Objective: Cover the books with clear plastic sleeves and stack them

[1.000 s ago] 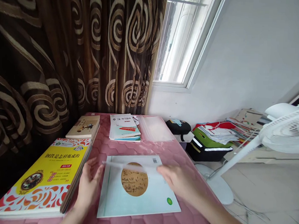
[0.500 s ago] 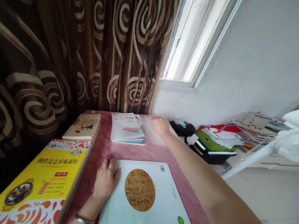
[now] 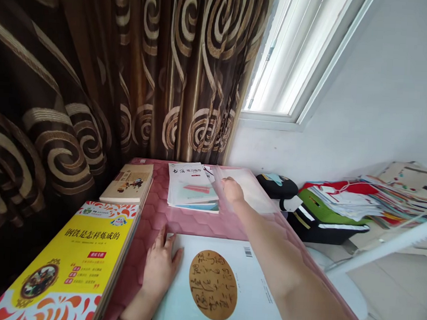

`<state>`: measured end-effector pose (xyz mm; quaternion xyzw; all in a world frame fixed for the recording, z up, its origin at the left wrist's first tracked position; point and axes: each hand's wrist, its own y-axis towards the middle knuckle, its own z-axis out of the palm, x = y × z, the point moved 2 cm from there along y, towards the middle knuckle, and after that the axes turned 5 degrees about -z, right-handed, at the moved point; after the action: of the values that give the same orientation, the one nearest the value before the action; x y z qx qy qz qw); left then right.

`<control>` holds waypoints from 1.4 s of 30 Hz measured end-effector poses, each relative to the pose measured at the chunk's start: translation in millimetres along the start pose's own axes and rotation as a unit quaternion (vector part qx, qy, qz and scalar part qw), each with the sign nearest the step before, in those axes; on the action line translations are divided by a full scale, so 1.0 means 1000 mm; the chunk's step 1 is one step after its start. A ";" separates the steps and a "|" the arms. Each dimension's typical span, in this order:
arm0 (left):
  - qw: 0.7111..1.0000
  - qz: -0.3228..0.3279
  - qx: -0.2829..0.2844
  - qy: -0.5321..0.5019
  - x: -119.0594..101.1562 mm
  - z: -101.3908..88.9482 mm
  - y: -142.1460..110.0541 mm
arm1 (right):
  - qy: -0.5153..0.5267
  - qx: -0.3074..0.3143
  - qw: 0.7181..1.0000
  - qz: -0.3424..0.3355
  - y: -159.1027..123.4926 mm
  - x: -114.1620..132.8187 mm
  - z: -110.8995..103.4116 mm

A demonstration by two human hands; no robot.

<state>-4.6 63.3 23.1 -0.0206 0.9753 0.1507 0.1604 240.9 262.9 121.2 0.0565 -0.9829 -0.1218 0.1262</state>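
My left hand (image 3: 159,267) lies flat, fingers stretched out, on the near-left corner of a pale book (image 3: 248,297) that has a brown disc of writing on its cover. My right hand (image 3: 232,189) reaches across the pink table cover (image 3: 152,214) to a clear plastic sleeve (image 3: 249,191) at the far side. Its fingers are curled at the sleeve's left edge and look pinched on it. Just left of that hand lies a stack of thin white and teal booklets (image 3: 192,190).
A yellow book stack (image 3: 70,262) lies at the near left, with a beige book (image 3: 128,184) behind it. A brown swirl-patterned curtain (image 3: 106,76) hangs behind the table. To the right are a black bag (image 3: 277,185), piled papers (image 3: 345,197) and a white fan pole (image 3: 385,248).
My right hand left the pale book and reached to the far clear sleeve, then drew slightly back and leftward on it. My left hand settled flat on the book. The view moved closer.
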 end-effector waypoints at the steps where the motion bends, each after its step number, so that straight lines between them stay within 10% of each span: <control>1: 1.000 0.002 -0.001 -0.002 0.000 0.000 0.000 | 0.016 -0.009 1.000 -0.012 -0.002 -0.001 -0.001; 7: 1.000 0.005 -0.008 0.002 0.000 -0.004 0.002 | 0.109 -0.054 0.989 -0.081 -0.050 -0.005 -0.025; 12: 1.000 0.017 -0.002 0.001 0.000 -0.004 0.004 | 0.255 0.026 0.954 -0.153 -0.146 -0.013 -0.042; 18: 1.000 0.021 -0.007 0.001 0.001 -0.004 0.004 | 0.198 0.107 0.950 -0.216 -0.253 -0.012 -0.026; 26: 0.995 0.078 -0.068 -0.015 -0.003 -0.009 -0.005 | 0.157 0.089 0.958 -0.221 -0.283 -0.011 -0.004; 34: 0.925 0.319 0.197 -0.065 -0.019 -0.045 -0.070 | 0.134 0.079 0.961 -0.229 -0.284 -0.008 -0.005; 42: 0.899 0.232 0.359 -0.096 -0.006 -0.072 -0.078 | 0.177 0.147 0.954 -0.195 -0.285 -0.007 -0.010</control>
<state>-13.9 -32.8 67.6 0.2800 0.9200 -0.1756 0.2105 272.9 -13.4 56.8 0.2857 -0.9218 0.0135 0.2619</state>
